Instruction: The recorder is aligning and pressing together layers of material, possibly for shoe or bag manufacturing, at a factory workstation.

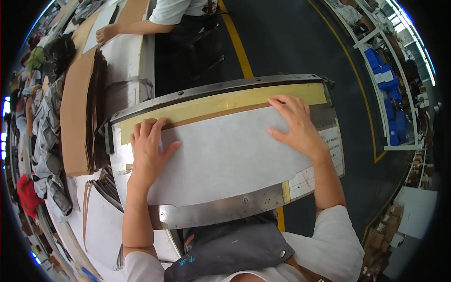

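A pale grey-white sheet (225, 155) lies on a metal-edged work surface in front of me, its far edge along a brown line beside a yellow strip (206, 107). My left hand (149, 151) rests at the sheet's far left corner, fingers bent toward the strip and thumb spread onto the sheet. At the far right part, my right hand (297, 123) has its fingertips on the sheet's far edge, thumb apart. Both hands look open, pressing from above. Beyond the strip runs a riveted metal bar (211, 89). A bare metal plate (244, 200) shows under the near edge.
Brown cardboard sheets (77, 113) stand stacked at the left, with white-faced sheets (101, 221) nearer me. Another person's hand (108, 34) rests on a table at the far left. Shelving with blue bins (387, 75) stands right, beyond a dark floor (291, 42) with yellow lines.
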